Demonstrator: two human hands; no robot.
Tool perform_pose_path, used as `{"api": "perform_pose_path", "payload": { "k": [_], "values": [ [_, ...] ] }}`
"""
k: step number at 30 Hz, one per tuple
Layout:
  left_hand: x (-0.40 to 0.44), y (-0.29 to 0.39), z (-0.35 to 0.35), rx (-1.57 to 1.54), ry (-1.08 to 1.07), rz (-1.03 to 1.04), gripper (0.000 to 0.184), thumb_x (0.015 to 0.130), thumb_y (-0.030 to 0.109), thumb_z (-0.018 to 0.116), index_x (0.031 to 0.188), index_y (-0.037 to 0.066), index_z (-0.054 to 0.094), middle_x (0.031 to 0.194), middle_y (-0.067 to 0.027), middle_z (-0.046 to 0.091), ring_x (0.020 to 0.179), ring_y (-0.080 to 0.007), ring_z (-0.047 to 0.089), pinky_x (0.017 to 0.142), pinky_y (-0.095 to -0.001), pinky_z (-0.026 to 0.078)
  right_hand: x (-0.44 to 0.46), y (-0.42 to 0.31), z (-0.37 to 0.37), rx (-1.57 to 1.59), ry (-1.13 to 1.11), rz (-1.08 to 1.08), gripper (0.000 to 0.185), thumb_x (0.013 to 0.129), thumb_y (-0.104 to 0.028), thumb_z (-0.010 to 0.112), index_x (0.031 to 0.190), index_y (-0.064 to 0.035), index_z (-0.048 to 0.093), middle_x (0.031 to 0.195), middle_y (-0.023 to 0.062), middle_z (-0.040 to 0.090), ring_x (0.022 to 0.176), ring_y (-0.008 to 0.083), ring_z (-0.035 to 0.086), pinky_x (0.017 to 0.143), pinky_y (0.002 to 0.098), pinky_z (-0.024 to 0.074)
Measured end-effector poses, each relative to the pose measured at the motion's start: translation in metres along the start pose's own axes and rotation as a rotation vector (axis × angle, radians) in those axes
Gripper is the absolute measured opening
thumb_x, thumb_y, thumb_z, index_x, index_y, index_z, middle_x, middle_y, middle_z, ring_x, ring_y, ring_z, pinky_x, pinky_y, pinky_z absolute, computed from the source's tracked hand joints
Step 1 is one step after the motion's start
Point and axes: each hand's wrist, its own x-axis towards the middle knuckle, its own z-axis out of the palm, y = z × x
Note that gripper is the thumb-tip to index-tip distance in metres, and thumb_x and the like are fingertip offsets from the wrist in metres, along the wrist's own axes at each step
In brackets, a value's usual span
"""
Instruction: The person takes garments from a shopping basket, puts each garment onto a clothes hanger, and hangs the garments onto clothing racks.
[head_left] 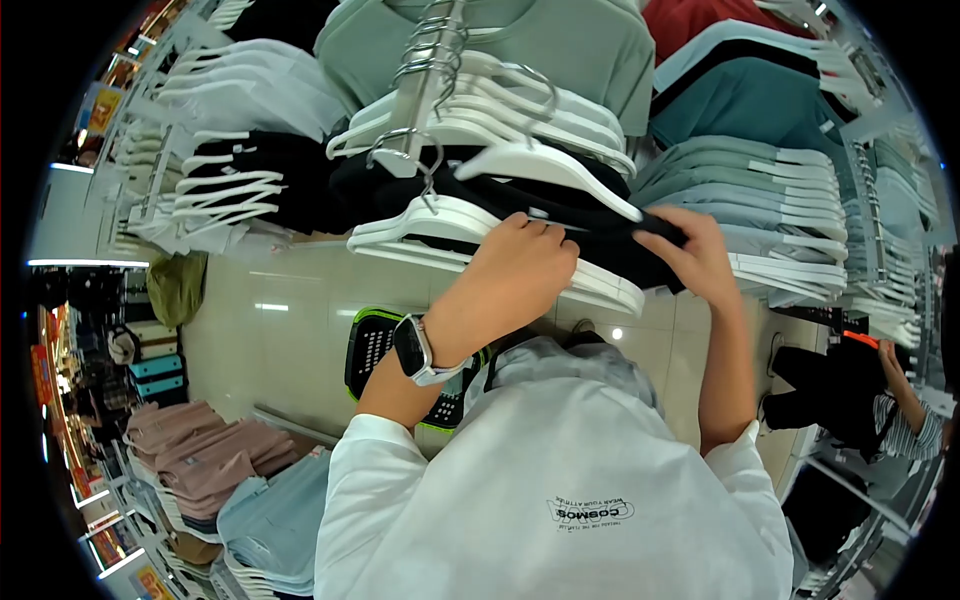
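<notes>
Currently, black cloth (pixel 610 248) is held beside 1 hanger (pixel 545 162) between the right hand's (pixel 700 252) slightly parted thumb and fingers; the left hand (pixel 515 270) is curled, its grip hidden.

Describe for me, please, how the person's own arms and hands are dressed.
Both the left hand and the right hand are without gloves. A watch with a dark rectangular face and a pale strap sits on the left wrist; the right wrist has nothing on it. The loose white sleeves are short, with no visible markings.
</notes>
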Motion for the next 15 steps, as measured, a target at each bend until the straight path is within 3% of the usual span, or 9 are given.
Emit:
{"api": "perform_pose_path", "payload": {
  "k": [3, 7, 11, 14, 15],
  "values": [
    [-0.002, -0.001, 0.006, 0.034, 0.067, 0.008, 0.016, 0.078, 0.019, 0.065, 0.086, 0.007, 0.059, 0.080, -0.0041, 0.057, 0.082, -0.0202, 0.059, 0.076, -0.0335, 0.041, 0.031, -0.007, 0.026, 0.101, -0.111, 0.015, 0.018, 0.081, -0.008, 0.068, 0.092, 0.0032, 0.059, 0.072, -0.0013, 0.054, 0.067, 0.0050, 0.045, 0.059, 0.0216, 0.0404],
    [-0.003, 0.000, 0.006, 0.005, 0.076, -0.020, 0.017, 0.076, 0.016, 0.064, 0.089, 0.006, 0.060, 0.083, -0.0043, 0.058, 0.082, -0.0197, 0.057, 0.082, -0.0324, 0.041, 0.057, -0.001, 0.053, 0.135, -0.193, -0.028, 0.017, 0.081, -0.010, 0.066, 0.090, 0.0032, 0.060, 0.074, 0.0045, 0.058, 0.068, 0.0078, 0.047, 0.061, 0.0244, 0.0427],
    [-0.007, -0.001, 0.015, -0.001, 0.360, 0.058, 0.022, 0.072, 0.007, 0.064, 0.093, 0.005, 0.061, 0.085, -0.0055, 0.059, 0.084, -0.0202, 0.058, 0.087, -0.0332, 0.042, 0.067, 0.023, 0.068, 0.189, -0.223, 0.014, 0.018, 0.081, -0.010, 0.068, 0.093, 0.0012, 0.059, 0.075, 0.0015, 0.058, 0.069, 0.0064, 0.047, 0.063, 0.0230, 0.0418],
    [-0.027, 0.005, -0.006, -0.400, 0.632, 0.087, 0.021, 0.068, 0.003, 0.065, 0.089, 0.005, 0.064, 0.083, -0.0060, 0.060, 0.081, -0.0227, 0.060, 0.080, -0.0351, 0.046, 0.069, 0.029, 0.066, 0.098, -0.220, -0.011, 0.018, 0.081, -0.009, 0.068, 0.092, 0.0010, 0.059, 0.075, 0.0007, 0.057, 0.069, 0.0064, 0.048, 0.062, 0.0227, 0.0415],
    [-0.037, -0.001, -0.007, -0.421, 0.783, 0.064, 0.017, 0.067, 0.001, 0.065, 0.083, 0.006, 0.065, 0.079, -0.0065, 0.061, 0.076, -0.0250, 0.060, 0.071, -0.0365, 0.049, 0.070, 0.033, 0.066, 0.112, -0.222, 0.002, 0.016, 0.081, -0.007, 0.067, 0.092, 0.0016, 0.059, 0.076, 0.0006, 0.055, 0.070, 0.0069, 0.047, 0.063, 0.0229, 0.0407]
  ]
}}
